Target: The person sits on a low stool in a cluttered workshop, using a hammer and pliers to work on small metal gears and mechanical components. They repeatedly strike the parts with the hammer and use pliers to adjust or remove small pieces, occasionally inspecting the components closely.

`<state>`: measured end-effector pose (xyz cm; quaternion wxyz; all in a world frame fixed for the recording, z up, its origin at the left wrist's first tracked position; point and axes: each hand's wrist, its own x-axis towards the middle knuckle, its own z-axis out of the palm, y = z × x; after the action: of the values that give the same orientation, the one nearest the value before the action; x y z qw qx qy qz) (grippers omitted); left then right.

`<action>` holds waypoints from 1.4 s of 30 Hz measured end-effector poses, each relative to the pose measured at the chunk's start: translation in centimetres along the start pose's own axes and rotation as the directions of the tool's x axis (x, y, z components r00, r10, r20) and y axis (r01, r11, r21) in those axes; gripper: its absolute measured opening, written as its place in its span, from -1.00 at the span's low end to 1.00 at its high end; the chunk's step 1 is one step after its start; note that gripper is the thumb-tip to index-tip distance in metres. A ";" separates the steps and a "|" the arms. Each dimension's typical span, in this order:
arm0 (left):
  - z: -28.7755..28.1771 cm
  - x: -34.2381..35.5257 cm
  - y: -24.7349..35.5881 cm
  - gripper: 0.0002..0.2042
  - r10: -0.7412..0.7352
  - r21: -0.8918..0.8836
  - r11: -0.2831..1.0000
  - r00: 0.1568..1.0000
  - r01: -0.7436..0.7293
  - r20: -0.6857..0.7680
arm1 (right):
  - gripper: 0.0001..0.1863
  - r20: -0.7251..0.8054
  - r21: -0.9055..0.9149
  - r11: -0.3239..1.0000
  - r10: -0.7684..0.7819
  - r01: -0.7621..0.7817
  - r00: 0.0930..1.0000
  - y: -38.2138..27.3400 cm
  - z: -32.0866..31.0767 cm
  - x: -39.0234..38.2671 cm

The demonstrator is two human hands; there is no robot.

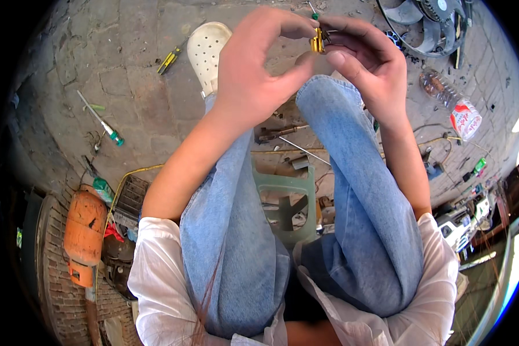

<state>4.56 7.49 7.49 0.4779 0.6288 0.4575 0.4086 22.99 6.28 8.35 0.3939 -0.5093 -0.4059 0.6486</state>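
Note:
Out in front of my knees, both hands come together around a small gold-coloured metal part. My left hand is closed on it from the left, its thumb and finger curved to meet at the part. From the other side my right hand grips it, thumb below and fingers curled above. A little dark piece shows beside the gold metal, too small to name. Just beyond the fingertips is a green-handled tool with a thin shaft, partly hidden by the hands.
On the paved floor lie a yellow-and-black tool, a green-handled screwdriver and a plastic bottle. A fan rests at far right. An orange gas cylinder stands left; a green stool is between my legs.

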 end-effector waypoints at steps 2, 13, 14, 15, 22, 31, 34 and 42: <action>0.0 0.1 -0.1 -0.69 0.099 0.096 0.990 0.995 -0.099 0.007 | -0.68 -0.011 -0.110 0.992 0.057 -0.058 0.998 0.1 -0.5 -0.1; 0.1 -0.5 0.3 -0.71 0.015 0.103 0.995 1.000 -0.017 0.019 | -0.71 0.052 -0.056 0.995 0.083 -0.080 0.995 0.4 -0.8 -0.1; 0.1 -0.5 0.3 -0.72 0.035 0.119 0.992 0.998 -0.040 0.042 | -0.71 0.071 -0.031 0.996 0.089 -0.087 0.993 0.3 -0.9 -0.1; 0.0 -0.5 0.2 -0.74 0.055 0.134 0.989 0.996 -0.063 0.065 | -0.71 0.067 -0.005 0.994 0.111 -0.111 0.992 0.5 -1.0 -0.2; 0.8 -0.6 0.0 -0.65 -0.082 -0.157 0.985 0.993 0.068 -0.082 | -0.69 -0.036 -0.013 0.994 0.107 -0.108 0.994 0.7 -0.6 0.1; 0.3 -1.0 -1.1 -0.70 -0.353 -0.536 0.758 0.925 0.372 0.142 | -0.51 0.087 -0.165 0.972 -0.154 0.167 0.984 1.1 -0.7 0.0; 0.4 -0.9 -1.2 -0.75 -0.278 -0.462 0.843 0.958 0.276 0.065 | -0.48 0.106 -0.262 0.941 -0.195 0.216 0.975 0.9 -0.3 0.0; 0.3 -0.9 -1.3 -0.77 -0.332 -0.550 0.737 0.920 0.392 0.210 | -0.47 0.077 -0.370 0.917 -0.127 0.147 0.989 0.1 0.1 -0.2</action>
<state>4.33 6.68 6.07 0.7389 0.3701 0.3998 0.3965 22.94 6.09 8.35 0.3234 -0.5286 -0.5668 0.5429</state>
